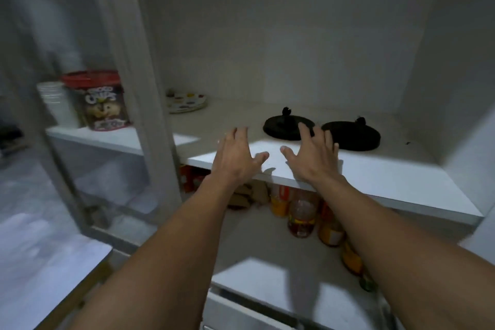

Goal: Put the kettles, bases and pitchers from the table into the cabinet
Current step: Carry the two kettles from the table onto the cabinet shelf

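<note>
Two round black kettle bases lie side by side on the white cabinet shelf (375, 179), the left base (284, 127) and the right base (353, 134), each with a small black plug behind it. My left hand (235, 155) hovers over the shelf's front edge, fingers spread and holding nothing, left of the bases. My right hand (313, 154) is also spread and empty, its fingertips over the gap between the two bases. No kettle or pitcher is in view.
A patterned plate (187, 103) sits at the shelf's back left. Behind the open glass door (88, 120) stand a cereal tub (103, 99) and stacked white cups (55, 102). Bottles and jars (302, 211) fill the lower shelf.
</note>
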